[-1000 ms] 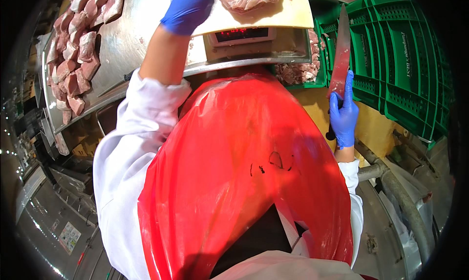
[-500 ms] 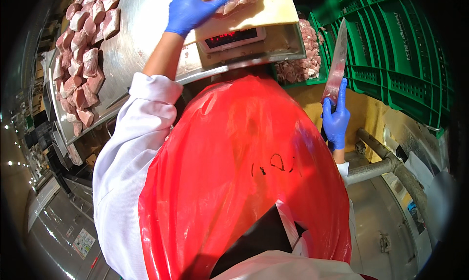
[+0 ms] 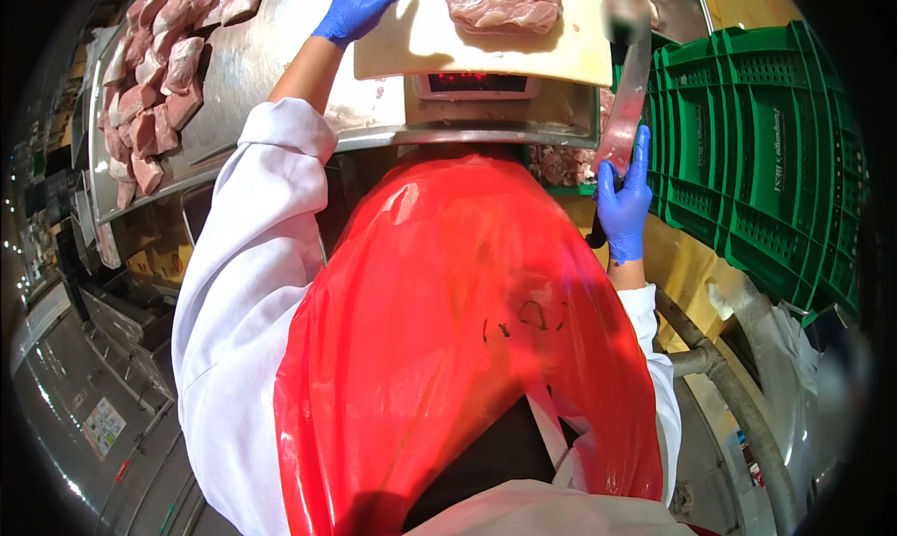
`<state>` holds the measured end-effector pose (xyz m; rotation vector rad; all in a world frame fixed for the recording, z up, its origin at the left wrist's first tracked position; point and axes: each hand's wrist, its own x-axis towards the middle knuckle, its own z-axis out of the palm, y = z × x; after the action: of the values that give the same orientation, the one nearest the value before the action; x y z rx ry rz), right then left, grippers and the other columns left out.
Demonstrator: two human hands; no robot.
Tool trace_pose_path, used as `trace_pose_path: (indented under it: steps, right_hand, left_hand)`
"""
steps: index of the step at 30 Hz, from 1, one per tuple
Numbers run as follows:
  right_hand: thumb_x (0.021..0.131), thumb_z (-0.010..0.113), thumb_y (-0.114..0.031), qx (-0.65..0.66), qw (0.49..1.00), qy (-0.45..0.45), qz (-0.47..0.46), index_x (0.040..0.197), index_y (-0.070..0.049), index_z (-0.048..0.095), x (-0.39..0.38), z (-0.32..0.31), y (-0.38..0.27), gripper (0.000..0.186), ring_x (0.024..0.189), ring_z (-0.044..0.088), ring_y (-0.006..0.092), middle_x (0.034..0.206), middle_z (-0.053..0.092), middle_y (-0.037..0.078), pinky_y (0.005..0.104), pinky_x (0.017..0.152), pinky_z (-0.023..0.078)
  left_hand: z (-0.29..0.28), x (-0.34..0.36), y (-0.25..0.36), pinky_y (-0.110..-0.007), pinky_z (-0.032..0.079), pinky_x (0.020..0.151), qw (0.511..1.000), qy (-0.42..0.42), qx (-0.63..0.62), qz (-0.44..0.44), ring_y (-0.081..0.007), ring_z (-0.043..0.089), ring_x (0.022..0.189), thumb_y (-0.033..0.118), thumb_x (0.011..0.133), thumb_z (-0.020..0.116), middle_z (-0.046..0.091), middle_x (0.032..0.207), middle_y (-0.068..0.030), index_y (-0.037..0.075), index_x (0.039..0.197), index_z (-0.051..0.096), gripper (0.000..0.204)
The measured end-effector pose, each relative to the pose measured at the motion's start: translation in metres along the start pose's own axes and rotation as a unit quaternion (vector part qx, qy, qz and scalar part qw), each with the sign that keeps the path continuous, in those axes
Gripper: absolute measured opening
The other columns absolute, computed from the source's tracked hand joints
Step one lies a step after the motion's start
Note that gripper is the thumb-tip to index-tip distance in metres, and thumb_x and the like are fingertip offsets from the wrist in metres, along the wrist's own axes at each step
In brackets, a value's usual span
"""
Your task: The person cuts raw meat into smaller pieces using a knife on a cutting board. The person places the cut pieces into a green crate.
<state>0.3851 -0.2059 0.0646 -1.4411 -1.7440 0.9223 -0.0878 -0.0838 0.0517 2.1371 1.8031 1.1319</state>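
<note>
A large piece of raw meat (image 3: pixel 503 1) lies on a pale cutting board (image 3: pixel 402 50) at the top of the view. To its left, apart from it, my blue-gloved left hand (image 3: pixel 360 8) is open, fingers spread, over the board's left edge. My blue-gloved right hand (image 3: pixel 624 204) is closed round the dark handle of a long knife (image 3: pixel 624 115), whose blade points up and away beside the board's right edge. A scale display (image 3: pixel 476 83) with red digits shows under the board's near edge.
Many cut meat pieces (image 3: pixel 149 97) are heaped on the left of the steel table (image 3: pixel 252 78). Small meat trimmings (image 3: pixel 561 165) fill a container below the table's right end. Large green crates (image 3: pixel 747 143) stand at the right, with a metal pipe rail (image 3: pixel 724 377) nearer me.
My left hand has come off the meat and moved left. The right hand has carried the knife nearer the board. The whole view has shifted somewhat.
</note>
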Motion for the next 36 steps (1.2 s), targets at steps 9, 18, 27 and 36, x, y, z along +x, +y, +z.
trace_pose_path:
  steps: [9, 18, 27, 36]
  right_hand:
    - [0.092, 0.065, 0.0, 0.293, 0.954, -0.057, 0.034, 0.14, 0.003, 0.033, 0.092, 0.076, -0.044, 0.058, 0.055, 0.058, 0.0133, 0.081, 0.063, 0.01, 0.0262, 0.047, 0.047]
    - [0.091, 0.057, -0.008, 0.204, 0.968, -0.015, -0.146, 0.137, 0.005, 0.046, 0.222, 0.091, -0.029, 0.048, 0.062, 0.066, 0.0283, 0.074, 0.068, 0.011, 0.0381, 0.061, 0.056]
    - [0.089, 0.066, -0.01, -0.005, 0.989, -0.026, -0.145, 0.158, -0.019, 0.027, 0.093, 0.089, -0.053, 0.079, 0.055, 0.065, 0.0212, 0.071, 0.069, 0.013, 0.0345, 0.058, 0.053]
    - [0.091, 0.059, -0.012, -0.167, 0.963, -0.107, -0.183, 0.156, -0.022, 0.032, 0.025, 0.085, -0.013, 0.072, 0.06, 0.063, 0.0351, 0.083, 0.068, 0.015, 0.0456, 0.055, 0.051]
  left_hand:
    - [0.052, 0.034, 0.026, -0.044, 0.027, 0.118, 0.91, -0.076, -0.381, -0.144, -0.0317, 0.034, 0.144, 0.037, 0.105, 0.042, 0.039, 0.154, -0.02, 0.001, 0.149, 0.039, 0.057]
    - [0.064, -0.029, 0.074, -0.033, 0.049, 0.091, 0.971, -0.018, -0.224, -0.08, -0.0191, 0.064, 0.1, 0.024, 0.104, 0.047, 0.067, 0.107, -0.015, -0.001, 0.113, 0.062, 0.031]
    - [0.01, -0.046, 0.056, -0.035, 0.052, 0.088, 0.936, 0.043, -0.261, -0.231, -0.0224, 0.065, 0.097, 0.036, 0.107, 0.041, 0.067, 0.111, -0.015, 0.001, 0.129, 0.058, 0.045]
    - [0.013, -0.04, 0.065, -0.034, 0.05, 0.083, 0.945, 0.082, -0.263, -0.179, -0.0187, 0.062, 0.098, 0.035, 0.107, 0.043, 0.066, 0.106, -0.0109, 0.0, 0.124, 0.06, 0.042]
